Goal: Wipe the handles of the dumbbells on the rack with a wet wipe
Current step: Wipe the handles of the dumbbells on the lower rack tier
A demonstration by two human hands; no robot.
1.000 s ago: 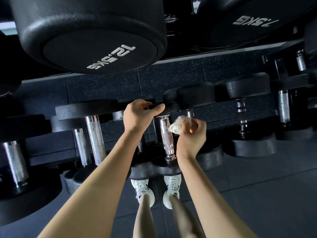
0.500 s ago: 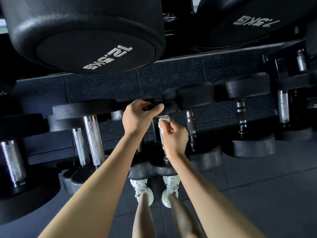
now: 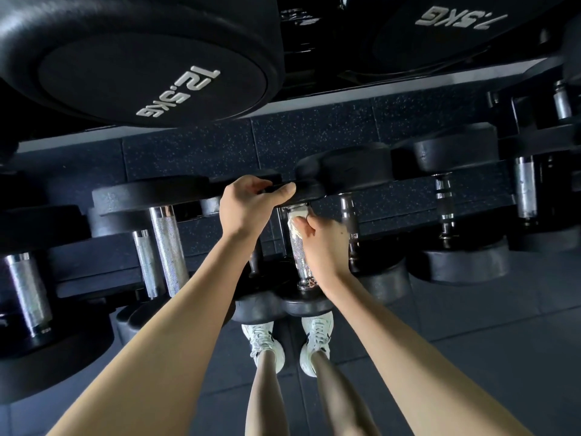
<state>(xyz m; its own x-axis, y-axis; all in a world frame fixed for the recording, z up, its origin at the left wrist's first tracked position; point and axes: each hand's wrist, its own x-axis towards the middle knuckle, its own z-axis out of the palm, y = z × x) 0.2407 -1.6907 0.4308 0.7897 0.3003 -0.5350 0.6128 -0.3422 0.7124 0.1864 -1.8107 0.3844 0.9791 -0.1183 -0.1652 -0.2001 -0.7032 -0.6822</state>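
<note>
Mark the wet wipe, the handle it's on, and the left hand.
wet wipe [image 3: 297,215], head view, exposed white fold above the fingers.
handle [image 3: 299,256], head view, bare knurled chrome below the wipe.
left hand [image 3: 246,209], head view, back of the hand.

The floor is laid in 2 kinds of covering. Farther off, dark speckled rubber matting [image 3: 314,136] lies in square tiles with thin seams between them. Nearer, smoother dark grey tiles [image 3: 503,341] take over, also with visible seams. On the grey tiles stand 2 white lace-up trainers with dark accents, the left trainer [image 3: 262,344] and the right trainer [image 3: 316,341]. They are side by side and slightly apart, toes toward the speckled matting. A bare leg rises from each: left leg [image 3: 267,404], right leg [image 3: 342,404].
</note>
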